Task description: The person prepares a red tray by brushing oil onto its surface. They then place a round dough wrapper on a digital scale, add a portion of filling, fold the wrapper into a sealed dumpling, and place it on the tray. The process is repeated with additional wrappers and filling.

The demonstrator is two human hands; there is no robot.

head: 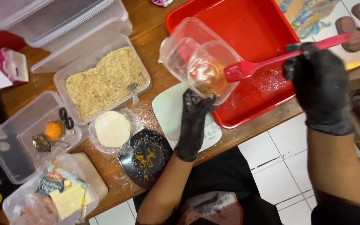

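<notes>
My left hand (194,121), in a black glove, holds up a clear plastic cup-like container (207,71) tilted on its side over the red tray (267,25). A second clear container (184,41) sits nested behind it. My right hand (319,83), also gloved in black, grips the handle of a red silicone brush (246,68). The brush's bristles sit at the mouth of the clear container. A little liquid shows inside the container.
A plastic tub of breadcrumbs (105,81) with a spoon stands left. A round white dough sheet (112,128), a dark plate (146,157), a pale scale (169,110), a box with scissors (30,133), cheese packets (61,189) and stacked lids (51,18) crowd the wooden table.
</notes>
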